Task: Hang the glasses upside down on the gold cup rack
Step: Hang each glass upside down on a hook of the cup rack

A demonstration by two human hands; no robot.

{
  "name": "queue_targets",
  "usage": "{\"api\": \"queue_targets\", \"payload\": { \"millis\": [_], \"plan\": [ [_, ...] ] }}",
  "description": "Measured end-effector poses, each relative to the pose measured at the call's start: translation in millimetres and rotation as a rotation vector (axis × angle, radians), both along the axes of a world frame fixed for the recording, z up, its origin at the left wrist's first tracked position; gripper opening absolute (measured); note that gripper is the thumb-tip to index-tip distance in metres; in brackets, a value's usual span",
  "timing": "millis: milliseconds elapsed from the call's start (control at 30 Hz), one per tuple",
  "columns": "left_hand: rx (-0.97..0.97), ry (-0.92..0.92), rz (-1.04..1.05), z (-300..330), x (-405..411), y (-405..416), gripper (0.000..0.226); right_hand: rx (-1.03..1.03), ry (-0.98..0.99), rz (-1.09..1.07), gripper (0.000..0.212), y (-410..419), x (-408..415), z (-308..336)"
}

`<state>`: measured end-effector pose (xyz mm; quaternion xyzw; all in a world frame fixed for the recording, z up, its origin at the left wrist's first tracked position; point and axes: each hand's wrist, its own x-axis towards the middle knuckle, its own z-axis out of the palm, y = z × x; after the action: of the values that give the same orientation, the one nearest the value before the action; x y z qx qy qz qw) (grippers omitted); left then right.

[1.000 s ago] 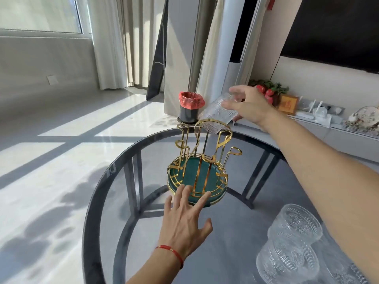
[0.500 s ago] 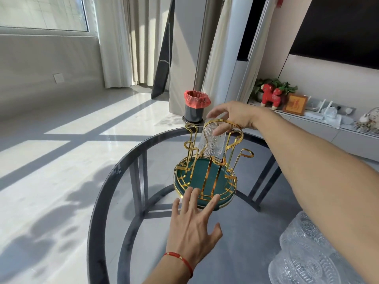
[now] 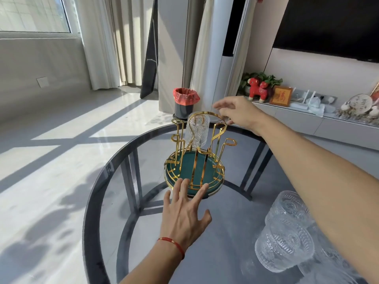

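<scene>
Resting inverted on a far prong of the gold cup rack (image 3: pixel 194 156): one ribbed glass (image 3: pixel 197 131), mouth down, base up, clear of both hands.

Item 1, rack. Gold wire prongs rising from a round green tray, standing just beyond the middle of the round glass table (image 3: pixel 98 193), toward its far edge. Several near-side prongs are bare, so most hanging places appear free.

Item 2, left hand (image 3: pixel 184 214). Fingers spread and flat on the table, tips touching the near rim of the rack's tray; nothing held. Judged to brace the light rack so it does not slide or tip while a glass is lowered on.

Item 3, right hand (image 3: pixel 239 114). Above the far edge of the table, just beside the rack's top loop, fingers loosely apart and empty; no contact with the hung glass.

Item 4, remaining glasses (image 3: pixel 287 236). Clear patterned tumblers grouped at the near right edge of the table, under the right forearm, mouths up. Exact count cannot be told, since the frame cuts them off.

Status, judged: one glass hung, the others waiting. Each must be turned over before going on a free prong; patterned glass on thin wire could slip or knock if set off-centre.
</scene>
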<state>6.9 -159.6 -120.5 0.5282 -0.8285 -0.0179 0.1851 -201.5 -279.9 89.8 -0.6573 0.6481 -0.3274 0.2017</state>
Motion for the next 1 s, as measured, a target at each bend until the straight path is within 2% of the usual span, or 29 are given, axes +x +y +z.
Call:
{"api": "queue_targets", "payload": {
  "millis": [133, 267, 400, 533, 567, 633, 733, 767, 867, 1000],
  "plan": [
    [-0.062, -0.028, -0.026, 9.3, 0.6, 7.0, 0.066, -0.134, 0.128, -0.084, 0.032, 85.5, -19.5, -9.3],
    [-0.152, 0.152, -0.199, 30.7, -5.0, 25.6, 0.056, -0.104, 0.082, -0.124, 0.025, 188.4, -38.2, -29.8],
    [0.043, 0.315, -0.53, 47.6, -22.7, 62.2, 0.066, -0.268, -0.17, -0.305, 0.024, 280.9, -46.7, -64.7],
    [0.145, 0.444, -0.645, 60.6, -48.9, 103.0, 0.079, -0.325, -0.142, -0.402, 0.024, 337.1, -40.8, -89.5],
    [0.11, 0.494, -0.645, 63.9, -54.5, 113.3, 0.073, -0.337, -0.126, -0.418, 0.023, 346.5, -40.9, -91.8],
    [-0.025, 0.571, -0.638, 67.1, -59.8, 131.4, 0.048, -0.35, -0.094, -0.476, 0.018, 362.7, -42.6, -95.9],
    [-0.21, 0.475, -0.639, 64.3, -58.5, 150.9, 0.035, -0.245, -0.065, -0.594, 0.019, 381.5, -46.7, -107.7],
    [-0.188, 0.45, -0.652, 61.7, -58.1, 156.2, 0.034, -0.181, -0.071, -0.624, 0.022, 385.1, -48.0, -111.3],
    [0.074, 0.53, -0.707, 56.8, -59.5, 169.7, 0.036, -0.077, -0.179, -0.653, 0.026, 389.0, -50.5, -115.0],
    [0.225, 0.54, -0.695, 48.7, -66.2, 180.2, 0.075, -0.025, -0.353, -0.607, 0.025, 391.4, -50.5, -117.1]
  ]
}}
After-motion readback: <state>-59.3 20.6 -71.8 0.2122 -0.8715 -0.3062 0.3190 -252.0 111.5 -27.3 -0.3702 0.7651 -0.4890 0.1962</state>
